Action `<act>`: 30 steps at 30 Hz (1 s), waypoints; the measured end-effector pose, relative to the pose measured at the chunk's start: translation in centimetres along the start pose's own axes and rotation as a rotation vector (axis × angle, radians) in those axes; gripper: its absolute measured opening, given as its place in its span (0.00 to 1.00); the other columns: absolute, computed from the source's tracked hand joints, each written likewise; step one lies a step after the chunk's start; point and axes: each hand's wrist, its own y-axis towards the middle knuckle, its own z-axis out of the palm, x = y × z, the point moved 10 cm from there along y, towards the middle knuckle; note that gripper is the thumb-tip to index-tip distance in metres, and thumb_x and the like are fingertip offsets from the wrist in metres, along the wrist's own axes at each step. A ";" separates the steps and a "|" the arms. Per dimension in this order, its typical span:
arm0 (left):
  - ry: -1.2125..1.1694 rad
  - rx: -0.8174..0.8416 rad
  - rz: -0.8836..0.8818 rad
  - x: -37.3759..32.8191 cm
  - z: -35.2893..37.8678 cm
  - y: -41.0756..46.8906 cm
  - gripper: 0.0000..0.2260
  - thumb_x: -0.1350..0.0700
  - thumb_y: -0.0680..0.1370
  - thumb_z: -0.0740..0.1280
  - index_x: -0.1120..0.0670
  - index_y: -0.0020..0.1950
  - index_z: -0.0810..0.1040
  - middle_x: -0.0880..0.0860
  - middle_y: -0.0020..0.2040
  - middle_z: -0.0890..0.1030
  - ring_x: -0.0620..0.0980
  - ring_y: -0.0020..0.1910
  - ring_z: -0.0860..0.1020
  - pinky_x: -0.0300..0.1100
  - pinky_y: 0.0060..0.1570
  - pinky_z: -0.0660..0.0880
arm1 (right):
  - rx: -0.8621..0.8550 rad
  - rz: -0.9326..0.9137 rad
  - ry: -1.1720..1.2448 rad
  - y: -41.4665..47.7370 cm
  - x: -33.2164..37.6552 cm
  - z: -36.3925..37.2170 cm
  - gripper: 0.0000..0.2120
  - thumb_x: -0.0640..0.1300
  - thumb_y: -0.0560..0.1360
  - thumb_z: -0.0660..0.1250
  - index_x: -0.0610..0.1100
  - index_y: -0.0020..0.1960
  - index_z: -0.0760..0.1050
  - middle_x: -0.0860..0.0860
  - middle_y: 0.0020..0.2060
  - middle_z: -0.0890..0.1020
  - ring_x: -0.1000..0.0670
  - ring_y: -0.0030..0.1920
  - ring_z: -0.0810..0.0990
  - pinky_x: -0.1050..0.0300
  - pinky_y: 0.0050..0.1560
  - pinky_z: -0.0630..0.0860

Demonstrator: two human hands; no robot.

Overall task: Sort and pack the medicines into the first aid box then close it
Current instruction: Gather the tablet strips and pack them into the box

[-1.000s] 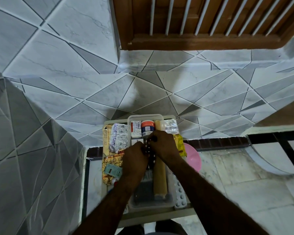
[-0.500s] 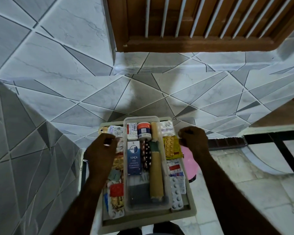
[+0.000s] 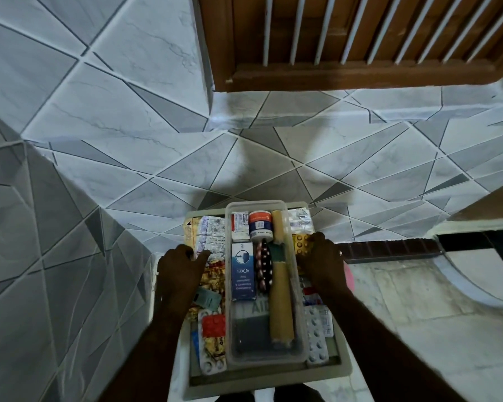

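Head view: first aid box (image 3: 269, 382) open, lid off. Left hand (image 3: 180, 269) rests palm down, fingers loose, on blister strips (image 3: 212, 236) along the box's left edge. Right hand (image 3: 323, 262) covers orange tablet strips (image 3: 301, 242) at the right edge; cannot tell its grip. Between them, clear tray (image 3: 256, 203) holds blue carton (image 3: 243, 274), tub (image 3: 261, 224), tan roll (image 3: 281, 303).

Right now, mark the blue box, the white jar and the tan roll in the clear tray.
blue box (image 3: 243, 275): head view, middle of its printed face.
white jar (image 3: 261, 224): head view, on its orange-and-blue label.
tan roll (image 3: 282, 303): head view, bare wrap below the dark band.
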 end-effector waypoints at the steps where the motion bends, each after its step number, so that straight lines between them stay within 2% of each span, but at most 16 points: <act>1: 0.019 0.007 -0.001 -0.1 0.1 0.1 0.21 0.39 0.73 0.68 0.57 0.49 0.81 0.55 0.43 0.83 0.49 0.38 0.78 0.41 0.38 0.72 | 0.002 0.006 0.005 0.0 0.1 0.2 0.25 0.48 0.67 0.74 0.43 0.59 0.69 0.43 0.53 0.78 0.42 0.53 0.77 0.50 0.50 0.74; 4: 0.048 0.009 -0.004 -0.4 0.3 0.4 0.20 0.42 0.71 0.71 0.57 0.51 0.81 0.56 0.45 0.83 0.53 0.43 0.80 0.46 0.44 0.77 | -0.013 0.030 0.067 0.1 0.0 0.3 0.22 0.45 0.66 0.74 0.45 0.56 0.68 0.45 0.51 0.80 0.44 0.50 0.79 0.51 0.46 0.76; 6: 0.027 0.007 -0.009 -0.4 0.3 0.5 0.19 0.45 0.70 0.74 0.57 0.53 0.80 0.57 0.49 0.83 0.56 0.46 0.81 0.49 0.48 0.78 | -0.004 0.055 0.105 0.2 -0.1 0.3 0.21 0.44 0.67 0.74 0.46 0.54 0.68 0.49 0.47 0.79 0.48 0.46 0.77 0.55 0.43 0.74; 9: 0.001 0.019 -0.014 -0.3 0.5 0.5 0.19 0.48 0.69 0.75 0.58 0.54 0.80 0.58 0.50 0.84 0.57 0.47 0.81 0.52 0.50 0.78 | 0.011 0.095 0.166 0.3 -0.7 0.2 0.16 0.44 0.67 0.74 0.49 0.48 0.68 0.53 0.41 0.78 0.50 0.42 0.79 0.56 0.40 0.74; 12: -0.009 -0.006 -0.013 -0.3 0.2 0.1 0.19 0.49 0.69 0.75 0.57 0.56 0.78 0.59 0.52 0.81 0.58 0.50 0.79 0.51 0.51 0.77 | 0.026 0.104 0.181 0.5 -1.2 0.1 0.09 0.43 0.70 0.73 0.49 0.44 0.73 0.53 0.38 0.80 0.54 0.36 0.80 0.62 0.30 0.73; 13: -0.015 -0.007 -0.008 -0.3 0.1 -0.1 0.18 0.49 0.70 0.74 0.55 0.57 0.78 0.59 0.53 0.80 0.57 0.50 0.78 0.51 0.51 0.76 | 0.037 0.107 0.200 0.5 -1.3 0.2 0.08 0.43 0.71 0.73 0.49 0.44 0.74 0.52 0.38 0.81 0.55 0.35 0.80 0.61 0.30 0.75; 15: -0.024 0.029 0.042 -0.6 0.5 -0.7 0.15 0.50 0.72 0.73 0.53 0.56 0.78 0.58 0.53 0.78 0.55 0.51 0.77 0.46 0.50 0.74 | 0.038 0.101 0.210 0.6 -1.5 0.2 0.06 0.43 0.71 0.72 0.49 0.42 0.75 0.54 0.35 0.80 0.55 0.35 0.80 0.56 0.38 0.79; 18: -0.026 0.129 0.118 -1.0 1.5 -1.4 0.14 0.53 0.74 0.71 0.54 0.59 0.79 0.58 0.56 0.76 0.54 0.54 0.76 0.38 0.50 0.66 | 0.039 0.072 0.151 0.7 -1.2 0.0 0.08 0.44 0.72 0.72 0.51 0.38 0.74 0.58 0.31 0.76 0.59 0.34 0.76 0.57 0.42 0.76; 22: -0.036 0.158 0.150 -1.5 1.2 -2.1 0.15 0.57 0.75 0.70 0.55 0.62 0.78 0.59 0.60 0.74 0.56 0.59 0.75 0.44 0.57 0.70 | 0.046 0.079 0.160 0.6 -1.0 0.0 0.11 0.45 0.72 0.71 0.53 0.36 0.71 0.59 0.31 0.76 0.60 0.34 0.76 0.57 0.43 0.75; 25: -0.033 0.192 0.179 -1.4 1.0 -2.4 0.18 0.56 0.74 0.71 0.53 0.63 0.77 0.59 0.62 0.73 0.56 0.59 0.75 0.47 0.58 0.72 | 0.058 0.074 0.158 0.4 -0.8 0.0 0.12 0.45 0.73 0.71 0.53 0.35 0.71 0.58 0.31 0.77 0.57 0.34 0.77 0.59 0.39 0.73; 27: 0.039 0.252 0.199 -1.0 1.2 -2.8 0.23 0.54 0.71 0.74 0.50 0.65 0.74 0.58 0.65 0.71 0.57 0.62 0.73 0.50 0.59 0.71 | 0.048 0.066 0.161 0.3 -0.7 -0.3 0.12 0.45 0.73 0.71 0.53 0.34 0.71 0.58 0.31 0.77 0.55 0.35 0.78 0.59 0.39 0.73; 30: 0.269 0.278 0.289 -0.2 1.0 -3.7 0.32 0.49 0.65 0.77 0.45 0.67 0.71 0.55 0.67 0.68 0.57 0.65 0.68 0.50 0.59 0.70 | 0.036 0.064 0.163 0.3 -0.7 -0.4 0.12 0.45 0.74 0.69 0.52 0.34 0.72 0.57 0.31 0.77 0.58 0.33 0.77 0.62 0.35 0.72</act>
